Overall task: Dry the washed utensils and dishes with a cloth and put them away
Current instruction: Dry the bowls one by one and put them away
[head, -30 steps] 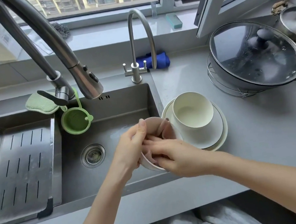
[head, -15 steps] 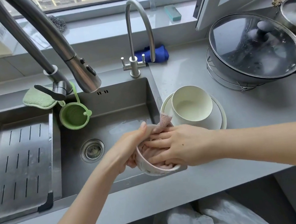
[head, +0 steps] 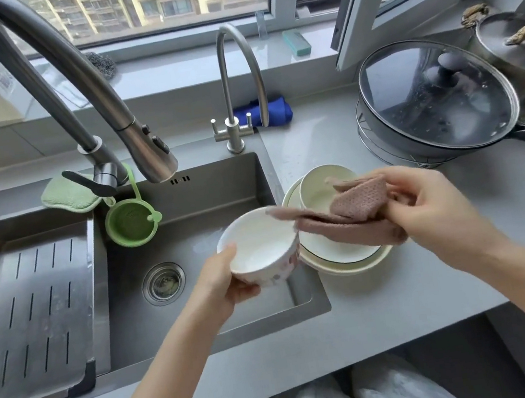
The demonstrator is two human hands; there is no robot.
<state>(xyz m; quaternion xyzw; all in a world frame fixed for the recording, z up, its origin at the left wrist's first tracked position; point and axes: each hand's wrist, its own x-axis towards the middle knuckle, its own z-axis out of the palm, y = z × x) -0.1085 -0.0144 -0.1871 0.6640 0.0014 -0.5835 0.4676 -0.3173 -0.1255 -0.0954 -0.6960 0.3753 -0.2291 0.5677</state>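
Note:
My left hand (head: 224,284) grips a small white bowl (head: 259,245) with a patterned outside, held upright over the right edge of the sink (head: 202,310). My right hand (head: 432,207) holds a pinkish-brown cloth (head: 355,215) to the right of the bowl; one corner of the cloth lies on the bowl's rim. Under the cloth, on the counter, a cream bowl (head: 317,187) sits on stacked cream plates (head: 342,263), partly hidden by the cloth.
A tall pull-down faucet (head: 144,148) and a slim tap (head: 233,128) rise behind the sink. A green strainer (head: 130,223) hangs in the sink, a drain tray (head: 33,318) lies on its left. A lidded wok (head: 433,98) stands at the right, a blue cloth (head: 275,111) behind.
My right hand has pulled the cloth out of the bowl and moved right, above the plates. The bowl, earlier tilted with the cloth inside, is now upright in my left hand.

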